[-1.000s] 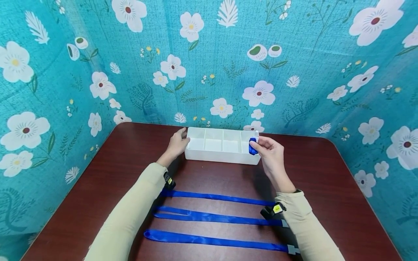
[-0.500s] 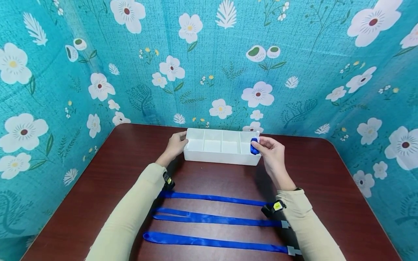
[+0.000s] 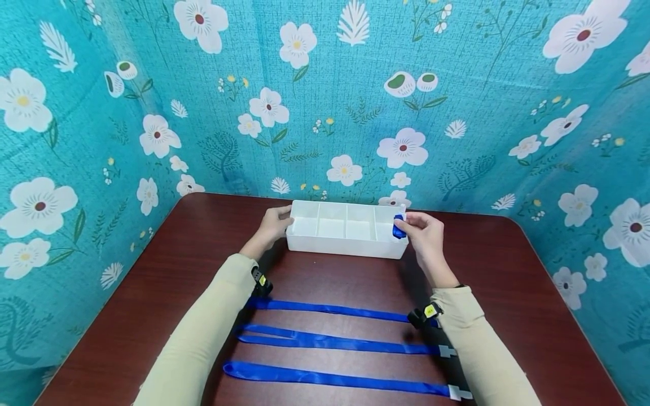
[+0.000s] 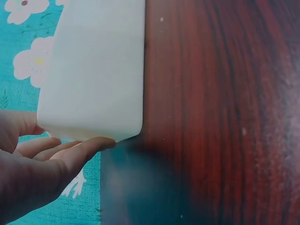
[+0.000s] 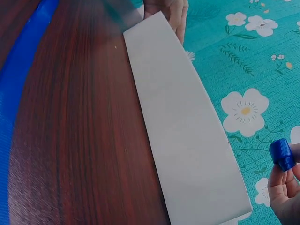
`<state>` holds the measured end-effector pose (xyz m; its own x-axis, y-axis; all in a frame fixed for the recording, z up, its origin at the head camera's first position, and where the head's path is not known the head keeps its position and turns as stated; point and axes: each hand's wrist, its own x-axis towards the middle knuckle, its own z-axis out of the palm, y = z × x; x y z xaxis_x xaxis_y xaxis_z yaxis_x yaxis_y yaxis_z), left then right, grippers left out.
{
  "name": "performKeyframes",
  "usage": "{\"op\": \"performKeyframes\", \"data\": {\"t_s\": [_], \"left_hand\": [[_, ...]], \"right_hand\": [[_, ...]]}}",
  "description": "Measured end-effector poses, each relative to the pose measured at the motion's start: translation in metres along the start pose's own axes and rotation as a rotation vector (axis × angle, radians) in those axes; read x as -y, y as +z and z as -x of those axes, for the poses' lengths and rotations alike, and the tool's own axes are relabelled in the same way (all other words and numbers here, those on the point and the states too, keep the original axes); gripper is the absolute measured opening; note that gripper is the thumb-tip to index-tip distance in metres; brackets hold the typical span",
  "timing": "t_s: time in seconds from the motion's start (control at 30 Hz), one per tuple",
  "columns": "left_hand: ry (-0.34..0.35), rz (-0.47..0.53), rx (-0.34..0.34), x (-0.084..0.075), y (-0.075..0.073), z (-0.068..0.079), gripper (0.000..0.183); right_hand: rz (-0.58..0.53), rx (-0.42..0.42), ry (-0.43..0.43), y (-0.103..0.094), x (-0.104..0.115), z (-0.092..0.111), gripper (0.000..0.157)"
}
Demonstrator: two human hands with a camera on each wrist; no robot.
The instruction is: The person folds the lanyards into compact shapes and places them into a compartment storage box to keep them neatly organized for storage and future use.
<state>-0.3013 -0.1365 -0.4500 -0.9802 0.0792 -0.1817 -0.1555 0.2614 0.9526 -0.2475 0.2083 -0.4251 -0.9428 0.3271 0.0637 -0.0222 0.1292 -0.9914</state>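
A white box with several compartments (image 3: 345, 245) stands at the back of the table. At its left end, my left hand (image 3: 272, 226) grips the end wall, thumb at the rim and fingers along the outside, as the left wrist view shows (image 4: 51, 159). My right hand (image 3: 426, 234) pinches a small rolled-up blue lanyard (image 3: 399, 227) over the box's right end compartment. In the right wrist view that roll (image 5: 282, 153) sits between thumb and fingertips, above the rim. A whitish piece sticks up behind the roll in the head view.
Three blue lanyards lie stretched across the table: a far one (image 3: 330, 308), a middle one (image 3: 345, 343) and a near one (image 3: 330, 376). The middle and near ones show pale clips at their right ends. A teal flowered cloth (image 3: 325, 113) hangs behind the table.
My right hand and the rolled lanyard have shifted slightly to the right, and the box's right end a little too. The left hand keeps its grip; the lanyards on the table have not moved.
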Motion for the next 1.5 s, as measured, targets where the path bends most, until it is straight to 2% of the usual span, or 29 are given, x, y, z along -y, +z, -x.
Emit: {"op": "performKeyframes", "data": {"t_s": [0.13, 0.47, 0.63, 0.9, 1.17, 1.5], "left_hand": [[-0.042, 0.073, 0.013, 0.000, -0.002, -0.002, 0.049], [-0.095, 0.098, 0.009, -0.001, -0.004, -0.002, 0.050], [-0.119, 0.126, -0.002, -0.003, -0.005, -0.002, 0.051], [-0.132, 0.151, -0.008, -0.004, -0.006, -0.003, 0.050], [-0.122, 0.147, -0.004, -0.004, -0.005, -0.003, 0.051], [-0.126, 0.155, -0.005, -0.003, -0.005, -0.001, 0.050]], "right_hand": [[0.083, -0.015, -0.024, 0.001, -0.001, -0.006, 0.031], [0.408, -0.055, -0.135, 0.003, -0.004, -0.017, 0.025], [0.469, -0.049, -0.188, 0.005, -0.006, -0.023, 0.024], [0.568, 0.014, -0.265, 0.011, -0.005, -0.029, 0.021], [0.658, 0.093, -0.272, 0.017, -0.007, -0.035, 0.015], [0.766, 0.175, -0.294, 0.030, -0.010, -0.032, 0.013]]}}
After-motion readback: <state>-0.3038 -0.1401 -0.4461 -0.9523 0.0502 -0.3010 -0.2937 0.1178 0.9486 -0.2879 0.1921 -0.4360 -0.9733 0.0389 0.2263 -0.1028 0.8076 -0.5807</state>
